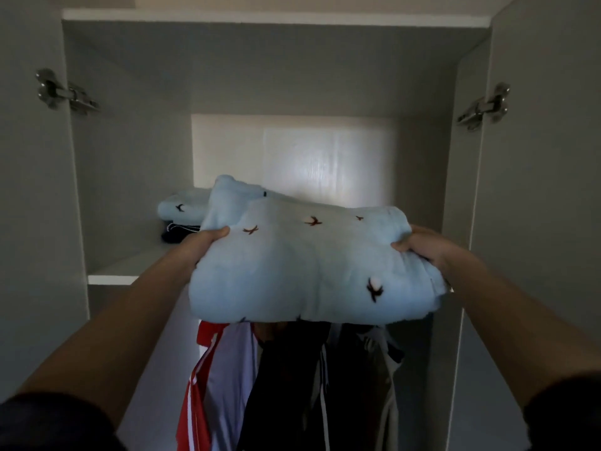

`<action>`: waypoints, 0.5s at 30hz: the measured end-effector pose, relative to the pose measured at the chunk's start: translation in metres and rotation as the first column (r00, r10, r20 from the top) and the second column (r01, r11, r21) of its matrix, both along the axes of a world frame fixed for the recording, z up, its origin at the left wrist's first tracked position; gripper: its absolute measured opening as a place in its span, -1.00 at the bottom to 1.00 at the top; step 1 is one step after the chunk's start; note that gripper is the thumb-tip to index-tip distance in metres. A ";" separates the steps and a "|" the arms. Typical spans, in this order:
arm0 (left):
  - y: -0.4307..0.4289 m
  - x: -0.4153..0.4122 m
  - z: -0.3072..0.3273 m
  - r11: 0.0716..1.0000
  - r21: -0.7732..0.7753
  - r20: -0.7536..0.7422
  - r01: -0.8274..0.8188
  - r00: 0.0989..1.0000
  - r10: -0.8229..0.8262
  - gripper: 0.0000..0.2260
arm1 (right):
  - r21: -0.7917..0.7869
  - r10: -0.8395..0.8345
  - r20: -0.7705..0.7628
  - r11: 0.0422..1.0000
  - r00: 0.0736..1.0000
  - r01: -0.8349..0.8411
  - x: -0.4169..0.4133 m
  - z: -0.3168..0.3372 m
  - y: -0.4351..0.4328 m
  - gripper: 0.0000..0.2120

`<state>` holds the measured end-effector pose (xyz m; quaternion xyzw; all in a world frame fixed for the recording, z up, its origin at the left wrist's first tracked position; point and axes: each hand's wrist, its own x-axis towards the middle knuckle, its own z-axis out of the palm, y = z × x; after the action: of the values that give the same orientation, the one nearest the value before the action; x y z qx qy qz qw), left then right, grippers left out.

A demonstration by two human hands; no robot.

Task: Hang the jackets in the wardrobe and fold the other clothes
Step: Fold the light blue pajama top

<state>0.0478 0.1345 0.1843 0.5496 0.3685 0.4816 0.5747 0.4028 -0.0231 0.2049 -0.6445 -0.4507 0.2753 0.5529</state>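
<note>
Sag is the first worry: the folded blue top (312, 265) is gripped only at its two ends, so its near edge droops w/ nothing visible under the middle, and a loose pinch could let the folds open. If it drops, it prob. lands on the hanging jackets (292, 385) directly below. Further on, the shelf (110, 278) lip looks about level w/ the bundle's underside, so a low push could catch and rumple it. At the back left a folded blue piece (182, 208) sits on a dark garment (179, 234); sliding in too far left could shove that stack askew. Pose: both arms reach up and fwd, dark sleeves (48, 424) at the bottom corners. Left hand (208, 239) clamps the top's left end, thumb on top, fingers hidden beneath. Right hand (422, 247) grasps the right end likewise. The top is in the air at the wardrobe (130, 157) opening; can't tell if its far end is over the shelf.
</note>
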 end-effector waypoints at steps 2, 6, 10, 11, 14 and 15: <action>0.036 0.018 0.010 0.999 -0.009 -0.065 0.042 0.997 -0.042 -0.73 | -0.046 -0.057 0.061 0.997 0.997 0.060 0.013 0.006 0.031 -0.66; 0.109 0.047 0.018 0.997 0.072 -0.310 -0.004 0.950 0.026 -0.66 | -0.067 -0.104 0.239 0.990 0.966 0.123 0.039 0.016 0.094 -0.62; 0.151 0.069 0.017 0.983 0.186 -0.638 -0.006 0.759 0.125 -0.67 | -0.156 -0.082 0.404 0.975 0.911 0.157 0.061 0.010 0.144 -0.59; 0.157 0.071 0.017 0.980 0.197 -0.717 0.028 0.686 0.124 -0.66 | -0.208 -0.058 0.439 0.964 0.896 0.165 0.066 0.008 0.153 -0.58; 0.159 0.071 0.025 0.982 0.155 -0.821 0.106 0.567 0.069 -0.64 | -0.373 0.047 0.584 0.902 0.810 0.217 0.075 0.007 0.169 -0.41; 0.158 0.070 0.030 0.976 0.175 -0.846 0.127 0.527 0.083 -0.61 | -0.384 0.059 0.646 0.887 0.761 0.257 0.076 0.010 0.170 -0.35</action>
<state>0.1175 0.2926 0.2144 0.7775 0.5399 0.1826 0.2659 0.4787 0.1472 0.2149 -0.8326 -0.4996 0.1046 0.2150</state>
